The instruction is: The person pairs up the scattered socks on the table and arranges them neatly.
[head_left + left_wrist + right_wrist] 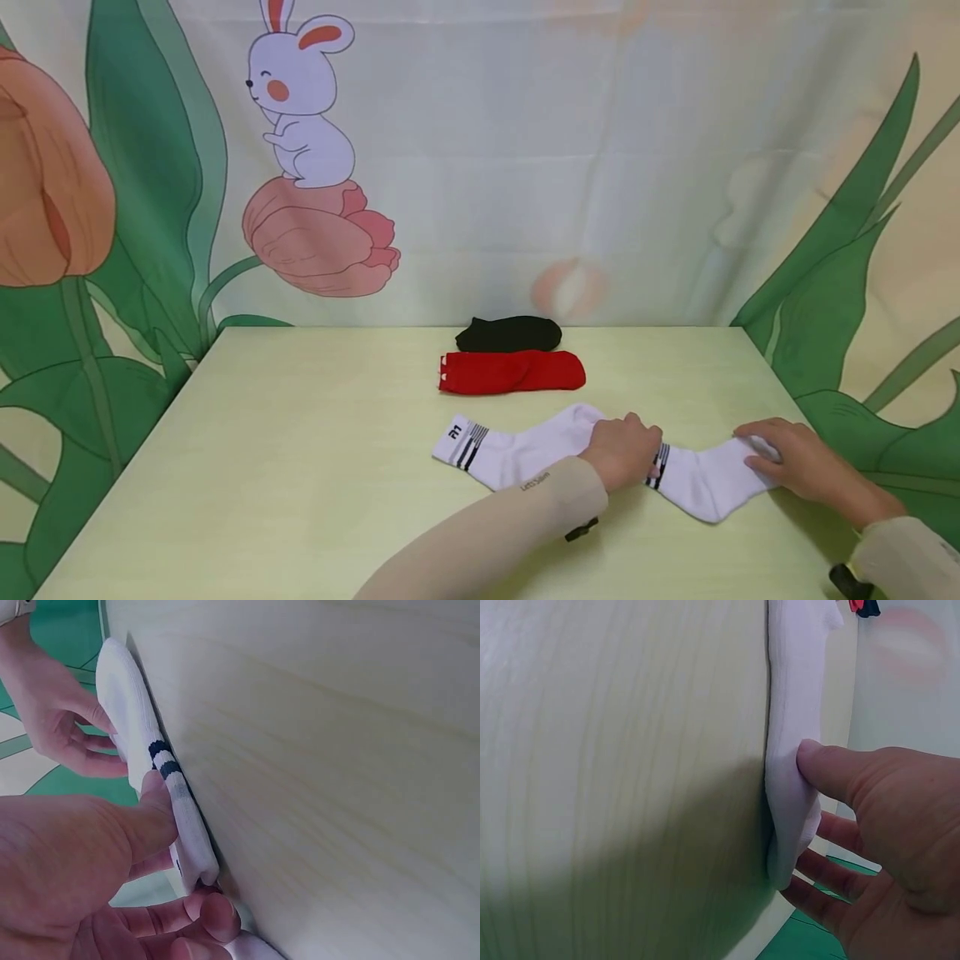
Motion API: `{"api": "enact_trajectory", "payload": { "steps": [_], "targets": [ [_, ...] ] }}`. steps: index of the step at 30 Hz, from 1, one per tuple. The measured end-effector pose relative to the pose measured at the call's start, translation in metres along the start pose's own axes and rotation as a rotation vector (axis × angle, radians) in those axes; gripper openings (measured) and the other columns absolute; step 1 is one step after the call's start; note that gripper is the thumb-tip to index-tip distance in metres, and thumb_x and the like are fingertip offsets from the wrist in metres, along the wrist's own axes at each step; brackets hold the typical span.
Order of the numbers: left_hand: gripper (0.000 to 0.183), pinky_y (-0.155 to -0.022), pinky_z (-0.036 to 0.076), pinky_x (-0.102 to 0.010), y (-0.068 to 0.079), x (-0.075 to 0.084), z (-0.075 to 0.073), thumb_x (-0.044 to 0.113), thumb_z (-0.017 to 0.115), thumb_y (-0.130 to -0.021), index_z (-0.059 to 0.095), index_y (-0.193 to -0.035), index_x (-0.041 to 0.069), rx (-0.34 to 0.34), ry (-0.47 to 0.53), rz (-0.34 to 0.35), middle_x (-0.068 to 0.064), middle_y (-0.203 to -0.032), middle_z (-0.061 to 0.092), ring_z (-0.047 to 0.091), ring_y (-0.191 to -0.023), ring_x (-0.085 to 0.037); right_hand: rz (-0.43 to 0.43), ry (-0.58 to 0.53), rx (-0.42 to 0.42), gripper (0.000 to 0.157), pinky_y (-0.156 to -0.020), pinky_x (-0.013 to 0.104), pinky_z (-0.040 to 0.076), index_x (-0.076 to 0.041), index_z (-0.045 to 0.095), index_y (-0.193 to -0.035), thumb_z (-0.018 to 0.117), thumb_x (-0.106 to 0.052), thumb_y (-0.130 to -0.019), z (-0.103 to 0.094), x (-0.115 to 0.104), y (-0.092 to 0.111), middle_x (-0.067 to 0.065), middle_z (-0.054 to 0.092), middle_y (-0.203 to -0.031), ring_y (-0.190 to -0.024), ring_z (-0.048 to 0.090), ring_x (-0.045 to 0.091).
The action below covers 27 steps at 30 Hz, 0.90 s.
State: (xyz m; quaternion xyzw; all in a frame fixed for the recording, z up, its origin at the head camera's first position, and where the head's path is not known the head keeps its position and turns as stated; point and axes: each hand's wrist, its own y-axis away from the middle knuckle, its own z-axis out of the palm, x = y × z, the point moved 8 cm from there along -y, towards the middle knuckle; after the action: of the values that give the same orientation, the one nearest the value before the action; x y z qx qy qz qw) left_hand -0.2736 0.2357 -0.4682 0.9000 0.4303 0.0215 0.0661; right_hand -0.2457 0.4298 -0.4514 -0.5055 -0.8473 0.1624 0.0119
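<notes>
Two white socks with dark stripes at the cuff lie end to end on the table. My left hand (624, 450) grips the striped cuff of the right-hand white sock (693, 479); in the left wrist view its thumb (154, 814) presses near the stripes. That hand also covers the toe of the left-hand white sock (517, 454). At the toe of the right-hand sock, my right hand (802, 462) holds the fabric, with the thumb (829, 769) on top and the fingers along its far side. Fingertips of the left hand are partly hidden in the head view.
Behind the white socks lies a red sock (510, 372), and beyond it a black sock (510, 334) near the table's back edge. The pale wooden table (247, 467) ends at a printed curtain (480, 167) with a rabbit and tulips.
</notes>
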Motion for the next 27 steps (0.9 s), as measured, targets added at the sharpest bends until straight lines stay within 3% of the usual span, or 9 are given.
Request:
{"api": "enact_trajectory", "payload": {
  "steps": [15,22,27],
  "targets": [
    [0.028,-0.059,0.049,-0.032,0.002,0.001,-0.004,0.045,0.064,-0.091,0.061,-0.111,0.026,0.032,-0.019,0.011,0.002,-0.093,0.059,0.057,-0.081,-0.012,0.011,0.008,-0.015,0.036,-0.078,0.045,0.049,-0.007,0.069,-0.107,0.082,-0.008,-0.074,-0.001,0.000,-0.003,0.011,0.069,-0.101,-0.093,0.063,0.033],
    [0.035,-0.058,0.048,-0.032,0.001,-0.001,-0.008,0.051,0.068,-0.085,0.061,-0.108,0.026,0.028,-0.001,-0.001,0.003,-0.090,0.059,0.057,-0.080,-0.012,0.056,-0.018,-0.048,0.035,-0.079,0.048,0.048,-0.007,0.069,-0.109,0.081,-0.009,-0.077,-0.002,0.002,-0.003,0.012,0.068,-0.103,-0.096,0.063,0.034],
    [0.029,-0.055,0.046,-0.031,0.000,-0.002,-0.011,0.047,0.072,-0.085,0.065,-0.103,0.026,0.035,0.021,0.017,0.005,-0.085,0.059,0.054,-0.076,-0.010,0.087,-0.021,-0.062,0.034,-0.078,0.049,0.048,-0.008,0.069,-0.110,0.080,-0.012,-0.078,0.000,0.003,-0.002,0.012,0.067,-0.102,-0.095,0.063,0.034]
  ]
}}
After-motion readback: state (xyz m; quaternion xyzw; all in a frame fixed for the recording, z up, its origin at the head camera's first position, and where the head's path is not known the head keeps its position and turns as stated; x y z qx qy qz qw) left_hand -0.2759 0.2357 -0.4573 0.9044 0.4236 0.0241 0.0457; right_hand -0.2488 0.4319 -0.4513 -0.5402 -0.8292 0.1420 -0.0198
